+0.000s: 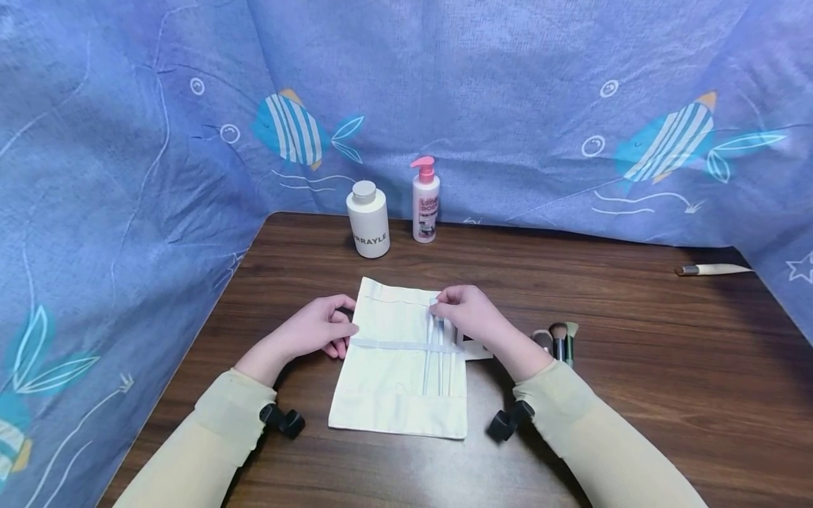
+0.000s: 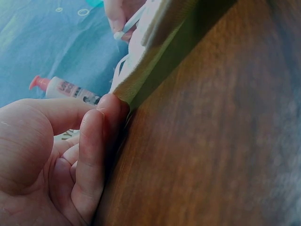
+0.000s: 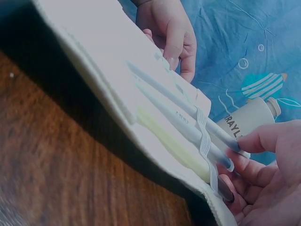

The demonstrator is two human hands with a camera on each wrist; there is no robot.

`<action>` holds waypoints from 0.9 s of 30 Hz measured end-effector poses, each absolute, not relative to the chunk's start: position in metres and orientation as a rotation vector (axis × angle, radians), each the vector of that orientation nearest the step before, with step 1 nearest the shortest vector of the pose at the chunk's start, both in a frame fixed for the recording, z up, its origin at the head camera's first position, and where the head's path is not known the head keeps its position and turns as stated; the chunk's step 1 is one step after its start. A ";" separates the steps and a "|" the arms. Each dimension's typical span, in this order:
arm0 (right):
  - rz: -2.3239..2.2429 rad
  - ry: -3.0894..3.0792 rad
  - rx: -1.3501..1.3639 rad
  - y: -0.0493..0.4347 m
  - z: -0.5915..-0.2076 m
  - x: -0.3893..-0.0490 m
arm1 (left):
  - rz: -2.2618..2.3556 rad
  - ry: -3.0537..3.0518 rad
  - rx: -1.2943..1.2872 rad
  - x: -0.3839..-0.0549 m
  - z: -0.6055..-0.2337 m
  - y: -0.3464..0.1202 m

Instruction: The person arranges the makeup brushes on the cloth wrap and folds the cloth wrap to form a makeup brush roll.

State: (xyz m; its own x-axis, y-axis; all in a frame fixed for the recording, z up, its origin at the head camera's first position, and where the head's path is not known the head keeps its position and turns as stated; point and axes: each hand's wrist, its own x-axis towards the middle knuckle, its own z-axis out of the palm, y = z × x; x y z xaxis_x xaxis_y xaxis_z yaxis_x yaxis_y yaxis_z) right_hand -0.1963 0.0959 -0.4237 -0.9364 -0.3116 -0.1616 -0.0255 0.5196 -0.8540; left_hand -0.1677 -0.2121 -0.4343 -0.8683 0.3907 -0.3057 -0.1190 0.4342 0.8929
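"As my right hand [image 1: 470, 314] pinches the top end of a slim pale rod [image 3: 164, 90] between thumb and fingers, my left hand [image 1: 324, 326] pinches the near edge of the white cloth [image 1: 381, 377]."

"Where's each hand, taking the cloth as the clock's middle?"

"Right at two o'clock, left between nine and ten. Three rods lie side by side under the cloth's elastic strip [image 1: 394, 344], toward my right."

"And farther out?"

"Makeup brushes [image 1: 559, 342] at three, partly behind my sleeve [image 1: 559, 388]; a pink-topped pump bottle [image 1: 425, 208] at twelve; a white bottle [image 1: 368, 226] between eleven and twelve."
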 end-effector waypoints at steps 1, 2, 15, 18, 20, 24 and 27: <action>-1.375 2.468 -0.284 0.096 -0.424 -0.196 | 1.432 2.219 0.225 -0.168 -0.434 -0.212; -1.370 2.469 -0.288 0.096 -0.424 -0.196 | 1.432 2.217 0.224 -0.168 -0.434 -0.212; -1.253 2.551 -0.393 0.097 -0.422 -0.195 | 1.428 2.219 0.225 -0.168 -0.433 -0.212; -1.239 2.556 -0.419 0.097 -0.422 -0.195 | 1.428 2.221 0.224 -0.169 -0.433 -0.212; -1.224 2.563 -0.449 0.097 -0.422 -0.195 | 1.431 2.221 0.223 -0.169 -0.433 -0.212; -1.186 2.574 -0.538 0.097 -0.422 -0.195 | 1.434 2.218 0.220 -0.169 -0.434 -0.212; -1.175 2.575 -0.588 0.098 -0.422 -0.194 | 1.433 2.219 0.218 -0.168 -0.434 -0.212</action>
State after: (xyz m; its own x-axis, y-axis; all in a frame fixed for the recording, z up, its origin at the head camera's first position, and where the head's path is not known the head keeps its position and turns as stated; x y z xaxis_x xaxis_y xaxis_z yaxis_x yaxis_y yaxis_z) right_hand -0.1942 0.0978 -0.4223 -0.8874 -0.4573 -0.0584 -0.2556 0.5935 -0.7632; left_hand -0.1682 -0.2119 -0.4336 -0.8691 0.3843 -0.3113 -0.1257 0.4370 0.8906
